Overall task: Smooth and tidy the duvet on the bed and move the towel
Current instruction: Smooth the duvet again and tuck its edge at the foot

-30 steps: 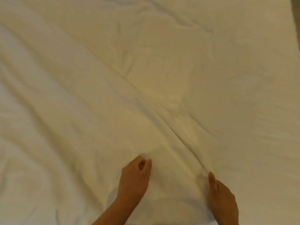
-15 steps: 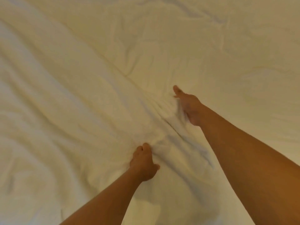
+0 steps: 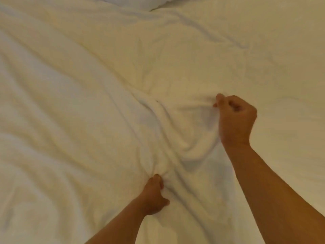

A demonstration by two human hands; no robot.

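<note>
A white duvet (image 3: 73,106) fills almost the whole view, creased with long folds that run from the upper left down to the lower middle. My left hand (image 3: 154,196) grips a bunched ridge of the duvet near the lower middle, fingers curled into the cloth. My right hand (image 3: 233,117) is further up and to the right, pinching a small fold of the duvet between thumb and fingers and lifting it slightly. A curved wrinkle runs between the two hands. No towel is in sight.
A white pillow edge (image 3: 140,1) shows at the top middle. The duvet's right part (image 3: 281,59) lies flatter than the left part.
My right hand has drawn back to the right and closed from a flat reach into a pinch on the cloth. My left hand keeps its grip on the ridge. The view has shifted up the bed.
</note>
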